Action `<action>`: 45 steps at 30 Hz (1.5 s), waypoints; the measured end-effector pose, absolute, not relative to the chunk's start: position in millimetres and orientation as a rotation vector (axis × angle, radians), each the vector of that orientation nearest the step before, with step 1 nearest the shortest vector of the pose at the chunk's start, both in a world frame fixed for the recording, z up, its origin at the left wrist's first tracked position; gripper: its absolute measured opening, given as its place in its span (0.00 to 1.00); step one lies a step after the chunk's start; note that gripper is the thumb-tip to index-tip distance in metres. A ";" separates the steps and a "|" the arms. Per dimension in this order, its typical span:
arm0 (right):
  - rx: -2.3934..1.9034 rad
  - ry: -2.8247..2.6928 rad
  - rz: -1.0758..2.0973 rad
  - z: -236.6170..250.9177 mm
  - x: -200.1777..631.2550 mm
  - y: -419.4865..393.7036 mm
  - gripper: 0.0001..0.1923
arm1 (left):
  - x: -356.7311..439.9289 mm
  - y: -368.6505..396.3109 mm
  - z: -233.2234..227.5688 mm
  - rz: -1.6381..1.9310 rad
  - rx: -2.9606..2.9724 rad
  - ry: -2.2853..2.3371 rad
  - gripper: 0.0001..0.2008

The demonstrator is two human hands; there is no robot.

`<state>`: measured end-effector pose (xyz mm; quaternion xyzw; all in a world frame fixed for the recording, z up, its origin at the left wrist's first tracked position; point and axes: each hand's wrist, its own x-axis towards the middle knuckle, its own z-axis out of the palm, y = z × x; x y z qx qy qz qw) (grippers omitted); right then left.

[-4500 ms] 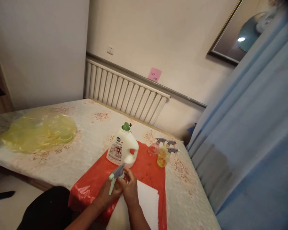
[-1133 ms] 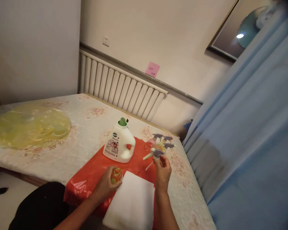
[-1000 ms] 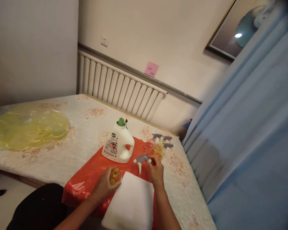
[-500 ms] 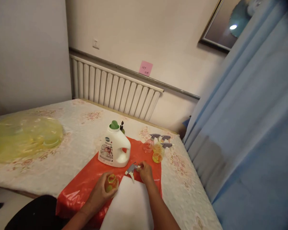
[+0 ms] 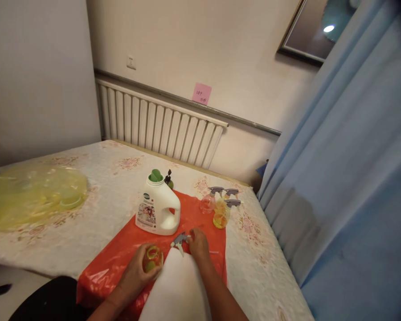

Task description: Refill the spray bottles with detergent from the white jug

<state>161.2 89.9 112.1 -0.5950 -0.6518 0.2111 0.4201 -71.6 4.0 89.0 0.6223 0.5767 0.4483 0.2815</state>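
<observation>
Left hand [image 5: 138,274] wraps its fingers around a small green-yellow spray bottle body [image 5: 151,258], top open, no sprayer on it; contents can't be read. The bottle sits low over the red plastic sheet [image 5: 120,254], just left of the white folded cloth [image 5: 177,290].

Right hand [image 5: 198,243] pinches the grey trigger sprayer head [image 5: 179,242] between closed fingertips, nozzle pointing left and its dip tube hanging down toward the cloth's far edge. Sprayer head is near the bottle but apart from it.

Behind the hands stands a white detergent jug [image 5: 157,209] with a green cap [image 5: 155,175], upright on the red sheet; opaque, fill level not visible. A small dark bottle [image 5: 169,179] sits just behind the jug.

To the right, a cluster of three small spray bottles [image 5: 220,207] with grey trigger heads, upright at the sheet's far right corner: one pink-tinted, one holding yellow-orange liquid, the third mostly hidden.

The surface is a floral-patterned bedcover [image 5: 96,200]. A crumpled yellow plastic bag [image 5: 33,196] lies far left, well apart from the rest.

Room: white radiator [image 5: 157,125] along the back wall, a pink sticky note [image 5: 201,93] above it, a wall socket [image 5: 131,62], a framed picture [image 5: 317,26] upper right, a blue curtain [image 5: 347,178] filling the right side.
</observation>
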 end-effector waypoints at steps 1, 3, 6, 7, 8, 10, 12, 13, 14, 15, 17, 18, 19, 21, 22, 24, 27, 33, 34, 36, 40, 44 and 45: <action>-1.475 -1.618 0.492 114.8 161.1 85.4 0.07 | -71.6 3.9 89.2 1.196 1.666 1.543 0.28; -1.443 -1.605 0.437 119.6 159.9 74.1 0.10 | -71.1 3.3 91.0 1.188 1.666 1.542 0.27; -1.401 -1.625 0.411 120.9 153.8 50.5 0.10 | -69.2 2.2 95.6 1.193 1.671 1.544 0.27; -1.387 -1.639 0.416 119.4 150.4 41.3 0.10 | -68.5 2.0 97.0 1.198 1.674 1.538 0.27; -1.371 -1.655 0.429 117.2 146.3 31.7 0.10 | -68.0 2.0 98.0 1.199 1.673 1.530 0.27; -1.341 -1.687 0.458 111.2 136.8 13.1 0.10 | -67.3 2.2 98.6 1.193 1.663 1.516 0.29; -1.318 -1.719 0.480 104.3 126.9 -2.8 0.11 | -67.7 2.3 97.9 1.171 1.645 1.507 0.32; -1.308 -1.736 0.485 101.0 122.4 -9.1 0.12 | -68.3 2.0 97.6 1.155 1.636 1.503 0.33; -1.299 -1.753 0.487 97.9 118.4 -14.2 0.13 | -69.1 1.5 97.5 1.137 1.631 1.498 0.35; -1.292 -1.769 0.484 95.1 115.2 -18.1 0.14 | -70.1 0.6 97.9 1.118 1.631 1.492 0.36; -1.283 -1.800 0.469 90.4 111.1 -22.8 0.15 | -72.1 -1.6 100.2 1.082 1.643 1.472 0.38; -1.280 -1.814 0.458 88.5 110.0 -24.1 0.15 | -73.1 -3.0 102.1 1.067 1.656 1.458 0.38; -1.277 -1.829 0.445 86.9 109.3 -25.0 0.15 | -74.1 -4.3 104.3 1.054 1.670 1.448 0.38; -1.272 -1.860 0.416 84.3 108.5 -26.2 0.15 | -75.8 -6.5 108.9 1.042 1.694 1.434 0.37; -1.271 -1.874 0.401 83.3 108.1 -26.7 0.14 | -76.8 -7.4 110.7 1.040 1.707 1.428 0.37; -1.272 -1.896 0.373 81.7 106.9 -27.8 0.14 | -79.2 -8.5 112.3 1.035 1.731 1.407 0.37; -1.283 -1.915 0.343 80.2 105.2 -29.1 0.13 | -84.4 -9.3 109.0 0.997 1.741 1.364 0.38; -1.302 -1.938 0.317 78.4 102.6 -29.7 0.11 | -91.4 -10.3 98.0 0.932 1.665 1.411 0.45; -1.303 -1.942 0.313 77.9 102.1 -29.7 0.11 | -91.1 -10.5 98.0 0.921 1.651 1.417 0.45; -1.303 -1.951 0.300 76.6 101.3 -29.7 0.10 | -89.4 -11.2 100.0 0.917 1.628 1.424 0.45; -1.309 -1.966 0.272 74.5 100.8 -29.7 0.09 | -85.1 -12.9 107.9 0.951 1.591 1.451 0.42; -1.292 -1.960 0.265 74.7 100.5 -29.8 0.09 | -83.6 -13.0 108.9 0.979 1.572 1.444 0.41; -1.287 -1.957 0.259 74.7 100.2 -30.0 0.09 | -83.7 -12.7 107.5 0.983 1.571 1.441 0.41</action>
